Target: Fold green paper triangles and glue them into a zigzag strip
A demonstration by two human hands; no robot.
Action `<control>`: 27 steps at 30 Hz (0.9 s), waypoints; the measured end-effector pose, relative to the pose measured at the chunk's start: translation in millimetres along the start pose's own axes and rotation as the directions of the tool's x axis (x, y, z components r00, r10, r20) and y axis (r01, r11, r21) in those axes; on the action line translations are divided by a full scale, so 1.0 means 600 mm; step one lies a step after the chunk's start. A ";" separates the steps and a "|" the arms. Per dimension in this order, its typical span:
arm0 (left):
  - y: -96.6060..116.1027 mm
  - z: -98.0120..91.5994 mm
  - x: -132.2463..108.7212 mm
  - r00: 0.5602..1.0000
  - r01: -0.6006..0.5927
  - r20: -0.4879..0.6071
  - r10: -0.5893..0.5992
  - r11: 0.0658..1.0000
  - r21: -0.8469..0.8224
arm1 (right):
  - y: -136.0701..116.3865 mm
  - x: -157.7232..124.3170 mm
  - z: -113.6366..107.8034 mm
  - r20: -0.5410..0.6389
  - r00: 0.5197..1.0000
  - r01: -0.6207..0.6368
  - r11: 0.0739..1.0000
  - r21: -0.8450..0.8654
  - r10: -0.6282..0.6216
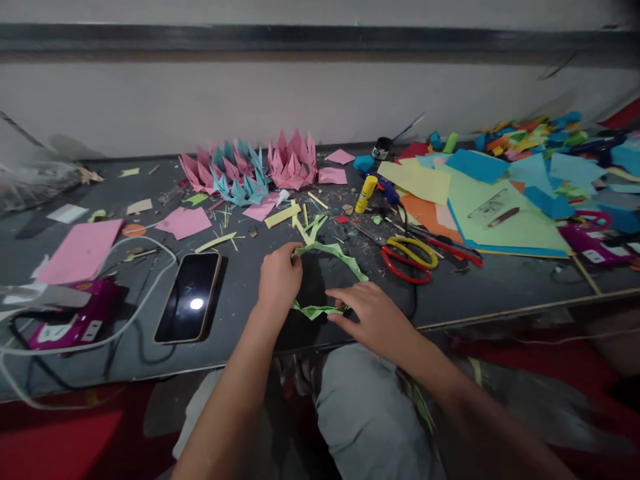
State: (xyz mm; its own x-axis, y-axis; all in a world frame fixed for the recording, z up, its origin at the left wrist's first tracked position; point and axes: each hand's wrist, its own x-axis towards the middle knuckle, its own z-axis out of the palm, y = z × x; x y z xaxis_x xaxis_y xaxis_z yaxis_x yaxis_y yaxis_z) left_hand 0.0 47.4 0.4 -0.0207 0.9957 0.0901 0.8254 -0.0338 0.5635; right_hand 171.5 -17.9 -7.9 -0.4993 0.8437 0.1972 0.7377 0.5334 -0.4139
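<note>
A ring of folded light-green paper [327,248] rests at the front of the dark table, its edge pleated into small points. On the ring's left side, my left hand [281,277] has its fingers closed round the paper strip. My right hand [367,310] is at the ring's lower right, thumb and index finger apart, the strip passing between them and partly hidden under the hand. Behind the ring lie thin yellow-green paper strips [283,215]. Scissors with red and yellow handles [410,259] are just to its right.
Pink and blue folded-paper crowns [293,160] stand at the back. A phone [189,297] lies left of my hands, near a purple power strip [80,313] and white cable. A yellow glue stick [367,194] stands behind the scissors. Coloured paper sheets [505,213] cover the right side.
</note>
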 end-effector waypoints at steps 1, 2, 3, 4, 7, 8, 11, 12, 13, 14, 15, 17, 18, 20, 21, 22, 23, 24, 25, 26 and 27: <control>0.000 0.001 0.000 1.000 0.008 -0.002 -0.008 1.000 0.007 | -0.001 -0.002 0.007 -0.013 1.000 0.000 1.000 0.024 0.001; 0.000 0.003 0.001 1.000 0.014 -0.006 -0.014 1.000 0.011 | -0.003 -0.005 0.012 -0.026 1.000 0.006 0.999 0.040 -0.005; 0.000 0.005 0.002 1.000 0.015 -0.010 -0.015 1.000 0.010 | -0.005 -0.007 0.015 -0.032 0.999 0.016 0.999 0.051 -0.014; 0.001 0.007 0.002 1.000 0.014 -0.014 -0.014 1.000 0.007 | -0.007 -0.009 0.017 -0.034 0.999 0.026 0.998 0.059 -0.024; 0.003 0.014 0.003 1.000 0.007 -0.003 -0.007 1.000 0.000 | -0.013 -0.009 0.018 -0.007 0.997 0.072 0.994 0.078 -0.072; 0.004 0.015 0.003 1.000 0.007 0.005 -0.007 1.000 0.003 | -0.014 -0.008 0.018 0.008 0.995 0.098 0.992 0.084 -0.099; 0.005 0.018 0.003 1.000 -0.006 0.023 0.005 1.000 0.015 | -0.019 -0.007 0.017 0.068 0.983 0.166 0.983 0.079 -0.171; 0.005 0.019 0.002 0.999 -0.016 0.028 0.016 1.000 0.018 | -0.020 -0.007 0.015 0.079 0.980 0.175 0.982 0.069 -0.180; 0.005 0.019 0.002 0.999 -0.027 0.034 0.027 0.999 0.020 | -0.020 -0.009 0.011 0.072 0.980 0.179 0.982 0.060 -0.183; 0.005 0.019 0.002 0.999 -0.036 0.041 0.035 0.999 0.019 | -0.019 -0.011 0.007 0.047 0.982 0.179 0.982 0.057 -0.182; 0.005 0.019 0.002 0.998 -0.041 0.052 0.040 0.999 0.018 | -0.017 -0.015 0.000 0.004 0.985 0.172 0.983 0.061 -0.172; 0.004 0.019 0.002 0.997 -0.043 0.072 0.042 0.999 0.015 | -0.005 -0.022 -0.015 -0.124 0.985 0.129 0.987 0.095 -0.117; 0.003 0.019 0.001 0.996 -0.044 0.083 0.043 0.999 0.011 | 0.005 -0.027 -0.023 -0.184 0.981 0.080 0.990 0.119 -0.058; 0.003 0.019 0.001 0.994 -0.041 0.101 0.041 0.999 0.001 | 0.031 -0.035 -0.034 -0.296 0.950 -0.051 0.986 0.158 0.096; 0.002 0.019 0.001 0.994 -0.037 0.107 0.038 0.999 -0.006 | 0.046 -0.038 -0.036 -0.334 0.929 -0.108 0.979 0.175 0.162; 0.002 0.020 0.001 0.993 -0.033 0.111 0.035 0.999 -0.018 | 0.062 -0.041 -0.035 -0.369 0.905 -0.148 0.969 0.196 0.213; 0.001 0.020 0.001 0.993 -0.028 0.113 0.032 0.999 -0.036 | 0.078 -0.043 -0.031 -0.399 0.882 -0.170 0.959 0.225 0.250; 0.001 0.020 0.001 0.993 -0.024 0.113 0.031 0.998 -0.057 | 0.091 -0.046 -0.026 -0.421 0.863 -0.182 0.949 0.256 0.279; 0.000 0.020 0.001 0.993 -0.022 0.115 0.031 0.996 -0.083 | 0.102 -0.047 -0.020 -0.431 0.848 -0.198 0.939 0.283 0.308; 0.000 0.019 0.001 0.992 -0.021 0.120 0.034 0.994 -0.108 | 0.111 -0.049 -0.014 -0.435 0.839 -0.205 0.931 0.303 0.327; 0.000 0.019 0.001 0.991 -0.022 0.127 0.039 0.991 -0.131 | 0.116 -0.050 -0.008 -0.435 0.833 -0.210 0.922 0.324 0.343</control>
State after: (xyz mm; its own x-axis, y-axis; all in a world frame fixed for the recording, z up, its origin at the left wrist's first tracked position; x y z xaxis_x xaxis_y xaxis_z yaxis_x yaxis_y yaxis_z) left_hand 6.3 49.1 -8.6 0.0834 0.9965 0.0064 0.7446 -0.0666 0.6642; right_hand 240.0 -5.8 -38.1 0.0349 0.9117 0.4093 0.6383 0.2947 -0.7111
